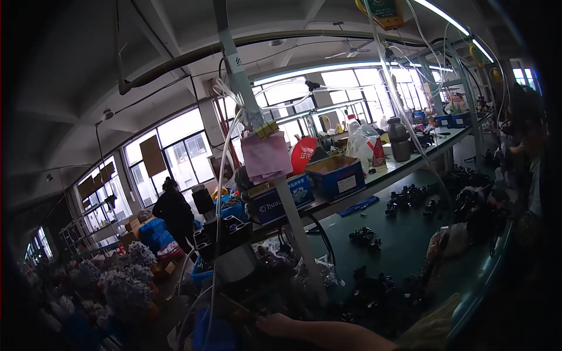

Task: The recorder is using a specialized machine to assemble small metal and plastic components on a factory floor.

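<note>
My left hand (276,325) reaches left at the bottom of the view, its bare forearm coming in from the lower edge. Its fingers lie in deep shadow near a blue bin (215,334), and whether they hold anything is hidden. Right of that forearm, a beige, glove-like shape (432,325) lies by the bench edge; it may be my right hand, but no fingers can be made out. Beyond it, dark clustered parts (374,285) lie on the green bench top (351,251). A smaller dark part (364,236) sits farther back.
A slanting metal post (301,240) rises beside the bench, with a pink cloth (266,157) clipped to it. Blue cartons (335,178) and a grey flask (399,140) stand on the raised shelf. A person in dark clothes (175,210) is at the left, near heaped bags (126,286).
</note>
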Demonstrator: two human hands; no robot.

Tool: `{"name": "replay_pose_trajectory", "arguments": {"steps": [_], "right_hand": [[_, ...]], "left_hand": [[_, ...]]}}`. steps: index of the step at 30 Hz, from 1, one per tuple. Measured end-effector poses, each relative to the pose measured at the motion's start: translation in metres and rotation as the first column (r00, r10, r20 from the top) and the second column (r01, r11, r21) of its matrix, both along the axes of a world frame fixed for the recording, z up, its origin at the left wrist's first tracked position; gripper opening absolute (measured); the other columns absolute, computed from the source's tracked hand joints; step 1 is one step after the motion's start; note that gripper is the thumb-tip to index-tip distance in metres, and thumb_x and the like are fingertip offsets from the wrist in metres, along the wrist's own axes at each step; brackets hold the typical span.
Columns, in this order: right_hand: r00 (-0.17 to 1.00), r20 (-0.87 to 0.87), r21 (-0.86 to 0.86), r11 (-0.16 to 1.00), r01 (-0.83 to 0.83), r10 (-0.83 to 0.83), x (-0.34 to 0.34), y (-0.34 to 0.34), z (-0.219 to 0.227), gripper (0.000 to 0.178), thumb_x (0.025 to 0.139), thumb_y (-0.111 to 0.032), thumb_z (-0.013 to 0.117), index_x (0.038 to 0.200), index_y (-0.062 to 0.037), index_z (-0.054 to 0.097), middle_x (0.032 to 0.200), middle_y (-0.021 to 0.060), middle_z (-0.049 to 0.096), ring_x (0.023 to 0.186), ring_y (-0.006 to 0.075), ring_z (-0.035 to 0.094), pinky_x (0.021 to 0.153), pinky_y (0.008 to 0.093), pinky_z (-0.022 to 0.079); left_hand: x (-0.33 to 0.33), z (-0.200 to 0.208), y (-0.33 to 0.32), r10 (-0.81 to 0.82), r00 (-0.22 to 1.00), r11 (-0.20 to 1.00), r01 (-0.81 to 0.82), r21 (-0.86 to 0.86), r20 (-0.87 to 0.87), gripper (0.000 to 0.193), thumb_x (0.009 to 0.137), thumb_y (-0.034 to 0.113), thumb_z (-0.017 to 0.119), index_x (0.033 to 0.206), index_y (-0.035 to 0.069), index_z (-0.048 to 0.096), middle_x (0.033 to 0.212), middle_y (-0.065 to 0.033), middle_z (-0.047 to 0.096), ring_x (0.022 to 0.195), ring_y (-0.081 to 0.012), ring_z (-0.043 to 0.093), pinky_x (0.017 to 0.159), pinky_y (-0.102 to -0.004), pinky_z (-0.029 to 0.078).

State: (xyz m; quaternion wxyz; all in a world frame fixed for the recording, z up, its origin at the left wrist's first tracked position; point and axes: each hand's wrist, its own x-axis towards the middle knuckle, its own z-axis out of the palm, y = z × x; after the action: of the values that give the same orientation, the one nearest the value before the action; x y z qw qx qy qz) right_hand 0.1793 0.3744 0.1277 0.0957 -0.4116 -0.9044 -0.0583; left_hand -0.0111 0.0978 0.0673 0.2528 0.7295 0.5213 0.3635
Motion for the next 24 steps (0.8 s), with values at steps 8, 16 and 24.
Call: {"name": "replay_pose_trajectory", "arguments": {"steps": [8,16,24], "right_hand": [[0.976,-0.198,0.210,0.976,-0.050,0.092,0.098,-0.075,0.021,0.032,0.089,-0.016,0.050,0.118,-0.0039,0.049,0.114,0.0157,0.057,0.092,0.0299,0.064,0.068,0.0404,0.054],[0.918,-0.170,0.245,0.887,0.392,-0.359,0.247,-0.134,0.046,0.032,0.083,-0.018,0.061,0.112,-0.0057,0.055,0.106,0.0129,0.059,0.098,0.0281,0.063,0.075,0.0383,0.055],[0.790,-0.068,0.006,0.791,0.611,-0.610,0.293,-0.133,0.005,0.030,0.088,-0.023,0.056,0.113,-0.0069,0.059,0.110,0.0144,0.061,0.103,0.0305,0.062,0.081,0.0419,0.054]], "left_hand": [[0.039,0.028,0.016,-0.056,0.996,0.993,0.047,0.111,0.076,0.043,0.099,0.012,0.043,0.142,0.011,0.038,0.143,-0.0126,0.044,0.127,-0.0230,0.047,0.105,-0.0403,0.040],[0.067,0.041,0.010,-0.115,0.986,0.983,0.096,0.154,0.121,0.043,0.098,0.011,0.044,0.142,0.010,0.038,0.142,-0.0125,0.045,0.126,-0.0229,0.048,0.105,-0.0400,0.040],[0.084,0.029,0.015,-0.134,0.976,0.988,0.119,0.096,0.171,0.044,0.098,0.010,0.045,0.141,0.010,0.039,0.141,-0.0124,0.045,0.126,-0.0228,0.048,0.104,-0.0396,0.041]]}}
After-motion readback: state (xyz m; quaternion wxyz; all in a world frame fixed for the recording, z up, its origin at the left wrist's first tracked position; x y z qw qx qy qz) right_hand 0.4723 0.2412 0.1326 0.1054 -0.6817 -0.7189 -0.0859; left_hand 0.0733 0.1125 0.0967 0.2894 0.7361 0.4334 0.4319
